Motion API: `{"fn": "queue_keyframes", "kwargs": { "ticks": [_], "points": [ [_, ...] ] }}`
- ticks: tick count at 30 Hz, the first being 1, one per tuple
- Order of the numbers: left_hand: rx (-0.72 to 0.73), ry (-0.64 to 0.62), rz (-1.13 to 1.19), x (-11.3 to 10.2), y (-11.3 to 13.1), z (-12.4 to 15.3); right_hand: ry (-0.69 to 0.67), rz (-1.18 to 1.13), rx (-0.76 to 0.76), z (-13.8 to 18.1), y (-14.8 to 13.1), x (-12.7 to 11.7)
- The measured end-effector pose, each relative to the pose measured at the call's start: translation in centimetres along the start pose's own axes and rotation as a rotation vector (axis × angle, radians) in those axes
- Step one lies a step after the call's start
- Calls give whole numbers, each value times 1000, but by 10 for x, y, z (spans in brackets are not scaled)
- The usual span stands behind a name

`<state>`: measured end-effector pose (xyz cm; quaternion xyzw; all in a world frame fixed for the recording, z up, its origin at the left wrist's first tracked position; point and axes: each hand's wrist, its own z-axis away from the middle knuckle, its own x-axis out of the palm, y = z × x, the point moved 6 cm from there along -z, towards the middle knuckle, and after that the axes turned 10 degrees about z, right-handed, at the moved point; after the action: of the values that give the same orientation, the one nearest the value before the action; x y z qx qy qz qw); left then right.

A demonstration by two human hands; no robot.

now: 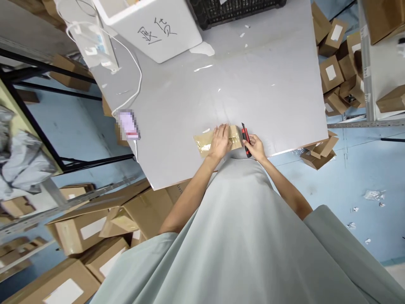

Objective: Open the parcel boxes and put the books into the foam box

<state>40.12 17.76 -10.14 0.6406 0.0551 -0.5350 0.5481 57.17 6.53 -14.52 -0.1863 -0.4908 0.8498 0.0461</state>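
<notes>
A small flat cardboard box with clear tape on it lies near the front edge of the white table. My left hand rests flat on top of the box, fingers stretched out. My right hand is closed round a red and black utility knife, whose tip points away from me right beside the box's right end.
A white foam box with handwriting and a black crate stand at the table's far side. A white cable runs to a phone at the left edge. Cardboard boxes lie on the blue floor on both sides.
</notes>
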Motion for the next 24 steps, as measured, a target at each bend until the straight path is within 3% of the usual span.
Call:
{"fn": "queue_keyframes", "kwargs": {
  "ticks": [7,12,24],
  "points": [
    [-5,48,39,11,-18,15,-2,353,-201,9,-21,-35],
    [2,65,62,11,-22,16,-51,464,-271,10,-30,-29],
    [-40,48,70,4,-17,14,-80,756,-283,10,-44,-28]
  ]
}}
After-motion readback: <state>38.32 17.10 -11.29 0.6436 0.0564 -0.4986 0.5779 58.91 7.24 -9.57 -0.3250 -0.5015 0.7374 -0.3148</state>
